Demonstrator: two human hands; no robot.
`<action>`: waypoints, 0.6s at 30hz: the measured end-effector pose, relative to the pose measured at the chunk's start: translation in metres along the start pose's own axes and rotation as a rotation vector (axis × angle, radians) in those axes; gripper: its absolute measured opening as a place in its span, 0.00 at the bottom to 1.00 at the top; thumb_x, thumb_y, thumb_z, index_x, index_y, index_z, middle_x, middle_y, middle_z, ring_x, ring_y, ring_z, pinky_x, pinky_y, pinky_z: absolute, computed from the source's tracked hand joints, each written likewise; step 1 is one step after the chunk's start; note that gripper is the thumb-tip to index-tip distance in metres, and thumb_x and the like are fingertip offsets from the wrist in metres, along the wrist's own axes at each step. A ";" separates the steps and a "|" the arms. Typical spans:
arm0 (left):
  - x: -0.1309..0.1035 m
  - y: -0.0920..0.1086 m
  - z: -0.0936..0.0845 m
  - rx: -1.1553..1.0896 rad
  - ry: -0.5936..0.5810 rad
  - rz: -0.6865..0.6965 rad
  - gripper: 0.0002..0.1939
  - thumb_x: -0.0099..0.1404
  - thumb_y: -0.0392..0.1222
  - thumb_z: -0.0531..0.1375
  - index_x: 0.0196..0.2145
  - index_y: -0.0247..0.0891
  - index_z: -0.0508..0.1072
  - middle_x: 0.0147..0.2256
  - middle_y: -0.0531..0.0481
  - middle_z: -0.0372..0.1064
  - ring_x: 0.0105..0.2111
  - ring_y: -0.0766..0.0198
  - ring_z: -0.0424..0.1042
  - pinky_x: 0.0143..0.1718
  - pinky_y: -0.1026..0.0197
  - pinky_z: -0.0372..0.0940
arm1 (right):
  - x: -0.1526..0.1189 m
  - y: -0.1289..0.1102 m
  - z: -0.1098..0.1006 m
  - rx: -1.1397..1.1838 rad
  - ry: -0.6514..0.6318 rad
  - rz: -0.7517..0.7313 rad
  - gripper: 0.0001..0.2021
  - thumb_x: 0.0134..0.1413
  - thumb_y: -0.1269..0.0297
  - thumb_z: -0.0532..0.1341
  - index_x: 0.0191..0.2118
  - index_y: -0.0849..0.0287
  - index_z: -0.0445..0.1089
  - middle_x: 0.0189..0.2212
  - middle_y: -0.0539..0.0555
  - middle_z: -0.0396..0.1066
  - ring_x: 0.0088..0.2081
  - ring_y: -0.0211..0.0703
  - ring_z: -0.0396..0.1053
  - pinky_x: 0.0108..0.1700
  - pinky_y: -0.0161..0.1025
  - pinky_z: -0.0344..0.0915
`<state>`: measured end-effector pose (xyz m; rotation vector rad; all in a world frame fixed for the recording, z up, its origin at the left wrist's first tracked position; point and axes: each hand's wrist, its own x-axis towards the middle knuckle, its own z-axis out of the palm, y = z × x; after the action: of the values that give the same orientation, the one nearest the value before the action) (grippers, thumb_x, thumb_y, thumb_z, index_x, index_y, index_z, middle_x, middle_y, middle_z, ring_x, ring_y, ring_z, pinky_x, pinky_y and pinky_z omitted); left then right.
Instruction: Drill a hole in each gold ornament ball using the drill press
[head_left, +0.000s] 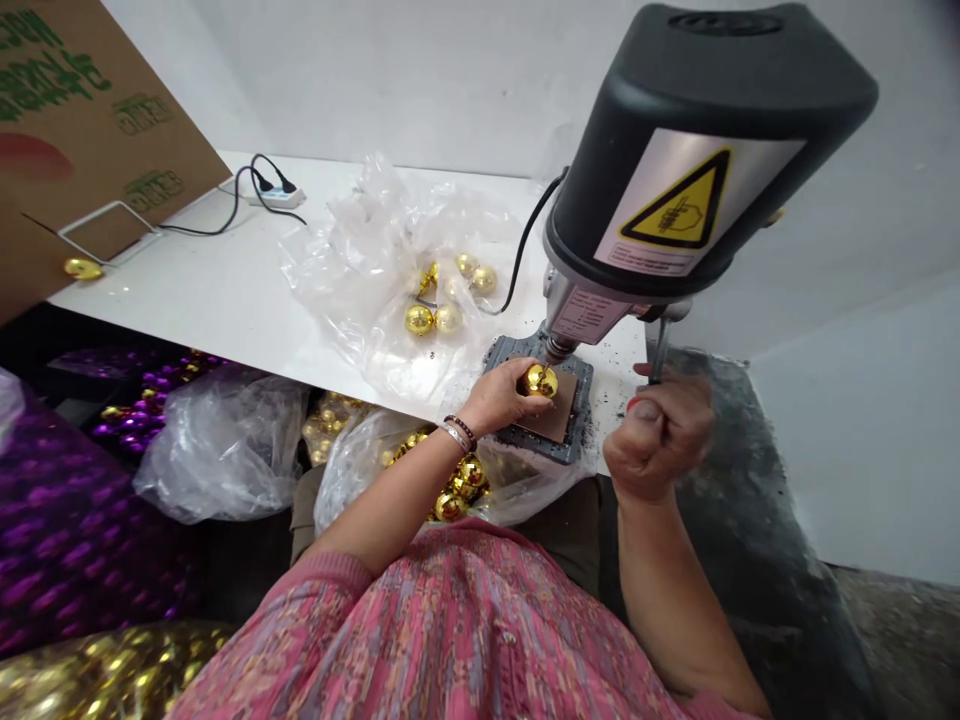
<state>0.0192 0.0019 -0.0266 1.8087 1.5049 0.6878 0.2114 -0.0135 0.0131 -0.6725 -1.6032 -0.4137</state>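
Note:
My left hand (504, 396) pinches a shiny gold ball ornament (540, 381) from its left side. The ball rests over a brown board (553, 412) on the grey metal base (517, 440) of a bench drill press (675, 150). Directly above, the drill chuck (558, 348) points down, and a thin bit meets the top of the ball; how deep it goes I cannot tell. My right hand (660, 435), slightly blurred, is closed around the feed lever (660, 350) on the machine's right side.
Several gold balls (420, 320) lie in a clear plastic bag (352, 260) on the white table (247, 310). More gold balls (469, 480) fill a bag at my lap. A power strip (276, 192) with black cords, a cardboard box (82, 130) and bags of purple ornaments (75, 520) are leftward.

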 end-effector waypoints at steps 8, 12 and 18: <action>-0.005 0.007 0.000 -0.064 0.010 -0.060 0.20 0.62 0.42 0.72 0.52 0.39 0.81 0.43 0.51 0.81 0.41 0.58 0.77 0.45 0.60 0.68 | 0.049 -0.011 -0.012 -0.027 0.011 0.205 0.15 0.72 0.63 0.51 0.35 0.61 0.69 0.29 0.49 0.70 0.32 0.31 0.68 0.35 0.34 0.60; -0.027 0.008 -0.012 -0.084 0.043 -0.086 0.16 0.62 0.42 0.72 0.47 0.38 0.80 0.39 0.52 0.79 0.39 0.59 0.76 0.42 0.61 0.68 | 0.085 -0.020 -0.015 -0.009 -0.010 0.445 0.16 0.69 0.66 0.49 0.30 0.64 0.67 0.27 0.49 0.67 0.30 0.28 0.67 0.36 0.32 0.61; -0.094 -0.015 -0.069 0.048 -0.270 -0.074 0.26 0.57 0.45 0.78 0.53 0.38 0.83 0.44 0.45 0.83 0.40 0.57 0.78 0.45 0.57 0.72 | 0.086 -0.015 -0.010 -0.025 0.047 0.576 0.21 0.67 0.52 0.52 0.28 0.61 0.66 0.25 0.49 0.63 0.25 0.32 0.63 0.34 0.39 0.62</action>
<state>-0.0602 -0.0774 0.0079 1.7902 1.4091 0.3577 0.2064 -0.0153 0.1007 -1.0910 -1.2876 -0.0237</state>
